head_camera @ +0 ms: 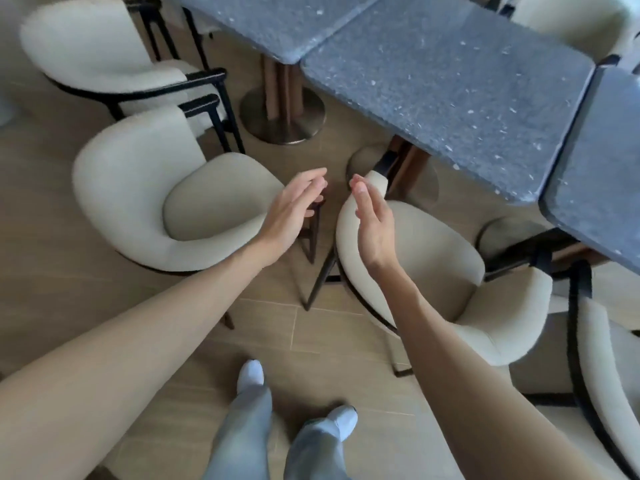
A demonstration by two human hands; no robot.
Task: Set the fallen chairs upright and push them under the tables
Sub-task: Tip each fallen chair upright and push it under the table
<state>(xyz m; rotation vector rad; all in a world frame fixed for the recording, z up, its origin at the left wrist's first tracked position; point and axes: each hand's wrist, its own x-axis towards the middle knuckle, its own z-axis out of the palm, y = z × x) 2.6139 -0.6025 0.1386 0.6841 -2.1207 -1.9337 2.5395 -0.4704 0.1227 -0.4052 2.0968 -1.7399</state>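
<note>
A cream upholstered chair [433, 271] with dark legs stands under the edge of the middle blue speckled table [450, 91], its curved back toward me. My right hand [372, 223] hovers over the left end of that back, fingers straight and apart, holding nothing. My left hand [294, 209] is open too, above the gap between this chair and a second cream chair [156, 202] that stands upright on the left, away from the tables. Whether either hand touches a chair is unclear.
A third cream chair [104, 53] stands at the back left beside the left table [277, 22]. Another chair [602, 358] fills the right edge under the right table [602, 174]. Round metal table bases [282, 116] sit on the wooden floor. My feet [251, 372] are below.
</note>
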